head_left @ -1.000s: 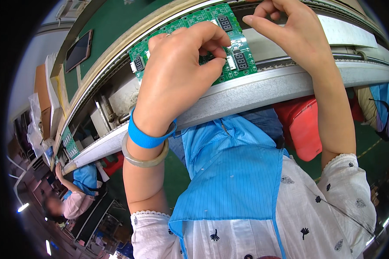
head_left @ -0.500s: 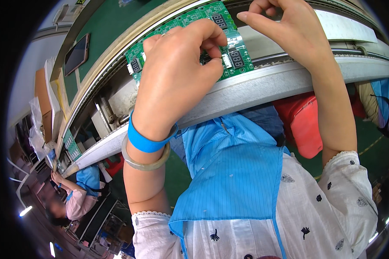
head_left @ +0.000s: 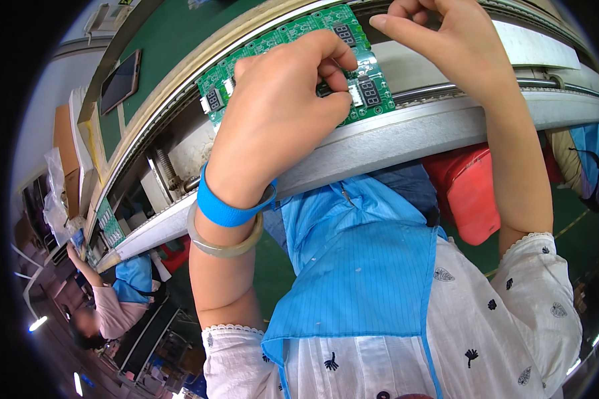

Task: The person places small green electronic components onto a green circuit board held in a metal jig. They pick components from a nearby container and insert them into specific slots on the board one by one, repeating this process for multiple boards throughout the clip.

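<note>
Left hand point(head_left: 283, 110) over board point(head_left: 299, 28), grip contents hidden | right hand point(head_left: 456, 50) curled, grip unclear | displays point(head_left: 369, 93), connectors point(head_left: 355, 95) mounted; remainder unclear

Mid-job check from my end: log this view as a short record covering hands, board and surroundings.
Left hand: over the circuit board, fingers bent; whether it holds a part is hidden
Right hand: beside the board's right end, thumb apart from curled fingers, nothing visible in it
Circuit board: green, with digit displays, partly covered
Left arm: blue wristband, pale bangle
Far left: dark phone
</note>
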The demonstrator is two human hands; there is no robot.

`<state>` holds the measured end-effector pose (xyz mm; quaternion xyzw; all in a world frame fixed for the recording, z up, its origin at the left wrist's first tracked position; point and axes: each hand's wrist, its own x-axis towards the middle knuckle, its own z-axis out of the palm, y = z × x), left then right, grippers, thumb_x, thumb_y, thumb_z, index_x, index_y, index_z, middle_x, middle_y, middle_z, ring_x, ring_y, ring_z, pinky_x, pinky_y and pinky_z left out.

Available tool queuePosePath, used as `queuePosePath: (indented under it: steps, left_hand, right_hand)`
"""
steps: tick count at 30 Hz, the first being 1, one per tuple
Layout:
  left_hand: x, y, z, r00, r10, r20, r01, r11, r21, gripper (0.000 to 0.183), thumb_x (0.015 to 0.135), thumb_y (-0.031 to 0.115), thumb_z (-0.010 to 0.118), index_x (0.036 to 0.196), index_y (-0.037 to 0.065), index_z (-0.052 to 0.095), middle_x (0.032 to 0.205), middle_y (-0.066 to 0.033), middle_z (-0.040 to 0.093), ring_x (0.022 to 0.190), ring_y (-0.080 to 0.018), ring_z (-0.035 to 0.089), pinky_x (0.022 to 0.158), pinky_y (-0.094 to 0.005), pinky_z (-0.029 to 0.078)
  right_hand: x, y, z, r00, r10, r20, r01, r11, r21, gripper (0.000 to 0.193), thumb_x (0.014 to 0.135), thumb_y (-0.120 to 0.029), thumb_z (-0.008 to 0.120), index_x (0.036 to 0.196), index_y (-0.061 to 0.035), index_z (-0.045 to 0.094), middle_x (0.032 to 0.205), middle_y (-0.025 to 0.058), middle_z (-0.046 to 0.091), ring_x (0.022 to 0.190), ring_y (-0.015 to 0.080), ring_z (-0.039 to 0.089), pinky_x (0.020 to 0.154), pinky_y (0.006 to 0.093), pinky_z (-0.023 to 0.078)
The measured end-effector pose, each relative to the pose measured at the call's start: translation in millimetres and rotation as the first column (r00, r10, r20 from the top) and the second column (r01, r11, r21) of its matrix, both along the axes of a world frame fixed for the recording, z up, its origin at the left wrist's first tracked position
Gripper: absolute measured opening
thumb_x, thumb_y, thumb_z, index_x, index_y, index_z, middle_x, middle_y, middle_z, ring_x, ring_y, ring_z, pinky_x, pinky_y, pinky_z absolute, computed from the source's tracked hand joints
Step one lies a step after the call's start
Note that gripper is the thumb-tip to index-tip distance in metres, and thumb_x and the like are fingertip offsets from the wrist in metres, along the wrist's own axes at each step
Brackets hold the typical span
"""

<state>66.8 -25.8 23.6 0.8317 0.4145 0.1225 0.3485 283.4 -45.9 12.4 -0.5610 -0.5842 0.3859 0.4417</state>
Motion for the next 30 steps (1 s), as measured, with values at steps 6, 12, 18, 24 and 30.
queuePosePath:
  steps: [6, 12, 18, 24, 30]
  left_hand:
    - [-33, 38, 16, 0.987, 0.015, 0.158, -0.02, 0.999, 0.032, 0.015, 0.093, 0.01, 0.074, 0.105, 0.002, 0.075, 0.093, -0.0018, 0.073, 0.092, -0.0104, 0.066, 0.082, -0.0267, 0.051]
    - [-24, 96, 53, 0.941, 0.259, 0.217, -0.324, 0.873, 0.364, 0.018, 0.09, 0.008, 0.07, 0.099, -0.006, 0.073, 0.082, -0.0117, 0.073, 0.074, -0.0152, 0.066, 0.069, -0.0289, 0.052]
    - [-20, 158, 24, 0.958, 0.257, -0.128, -0.122, 0.767, 0.63, 0.019, 0.082, 0.012, 0.073, 0.095, -0.001, 0.077, 0.088, -0.0249, 0.073, 0.079, -0.0363, 0.073, 0.075, -0.0437, 0.056]
    - [-18, 164, 18, 0.964, 0.26, -0.06, -0.176, 0.787, 0.591, 0.017, 0.078, 0.017, 0.078, 0.088, 0.003, 0.078, 0.084, -0.024, 0.071, 0.081, -0.0405, 0.071, 0.077, -0.0459, 0.056]
    - [-25, 159, 16, 0.965, 0.262, 0.004, -0.186, 0.673, 0.716, 0.017, 0.079, 0.016, 0.078, 0.088, 0.001, 0.077, 0.084, -0.0234, 0.072, 0.081, -0.041, 0.07, 0.075, -0.0468, 0.055]
  right_hand:
    - [-8, 45, 23, 0.953, 0.052, 0.298, -0.113, 0.975, 0.193, 0.021, 0.091, -0.015, 0.069, 0.096, 0.0056, 0.07, 0.075, 0.0054, 0.066, 0.064, 0.0124, 0.059, 0.061, 0.0296, 0.049]
    - [-33, 143, 40, 0.78, -0.016, 0.626, -0.339, 0.829, 0.444, 0.022, 0.084, -0.014, 0.07, 0.093, 0.0054, 0.075, 0.086, 0.022, 0.073, 0.075, 0.03, 0.071, 0.072, 0.0392, 0.056]
    - [-65, 190, 26, 0.438, -0.078, 0.896, -0.373, 0.89, 0.26, 0.021, 0.079, -0.016, 0.07, 0.09, -0.001, 0.078, 0.093, 0.0247, 0.073, 0.089, 0.0399, 0.072, 0.081, 0.0454, 0.057]
    - [-71, 192, 25, 0.515, -0.102, 0.851, -0.303, 0.907, 0.291, 0.017, 0.077, -0.015, 0.07, 0.089, -0.0067, 0.08, 0.092, 0.024, 0.073, 0.089, 0.0393, 0.072, 0.081, 0.0468, 0.056]
    - [-70, 189, 20, 0.67, -0.157, 0.725, -0.285, 0.848, 0.447, 0.018, 0.079, -0.013, 0.069, 0.09, -0.0031, 0.078, 0.09, 0.023, 0.073, 0.086, 0.0382, 0.072, 0.08, 0.0462, 0.056]
